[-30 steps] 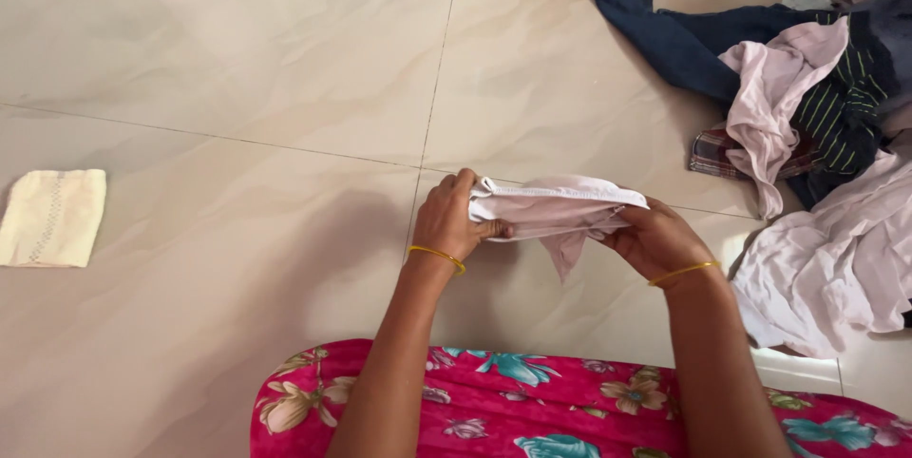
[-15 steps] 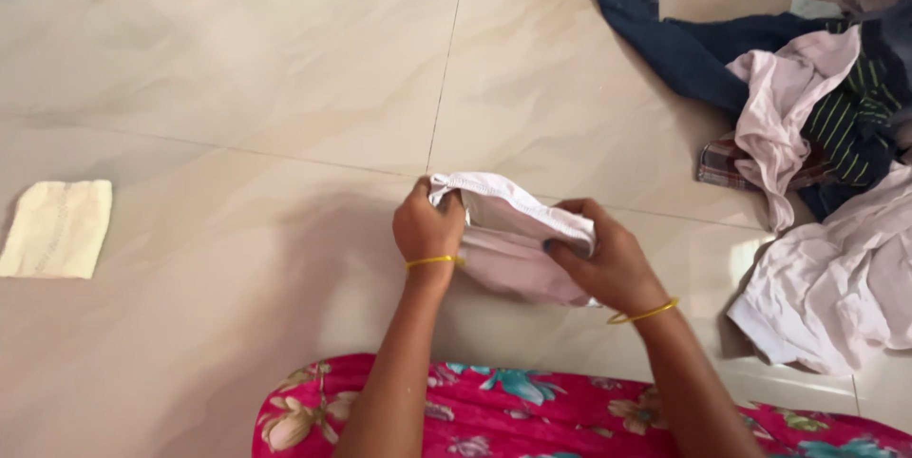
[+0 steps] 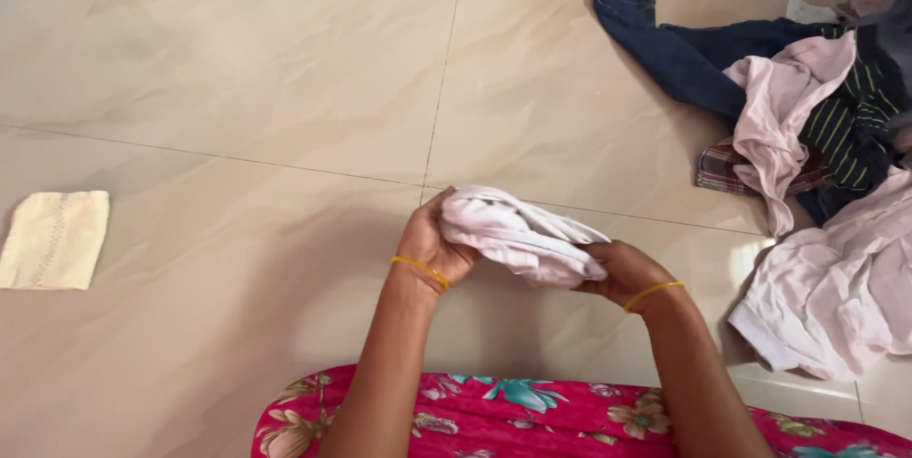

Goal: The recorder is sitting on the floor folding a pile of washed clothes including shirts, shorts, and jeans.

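Head view. Well to the right of our right hand (image 3: pixel 622 271) we see a heap of clothes (image 3: pixel 817 135) on the tiled floor (image 3: pixel 285 87): dark blue jeans (image 3: pixel 679 49), a pale pink garment (image 3: pixel 779 125), a dark striped piece (image 3: pixel 855 121) and a pale cloth (image 3: pixel 836 287) nearest the wrist. Far to the left of our left hand (image 3: pixel 432 244) lies a folded cream cloth (image 3: pixel 52 239). Nothing stands between the hands and the floor. The bunched white garment (image 3: pixel 518 235) spans both hands above the floor; the left grips its rounded end, the right is clenched on its other end. Each wrist bears a thin yellow bangle (image 3: pixel 423 270).
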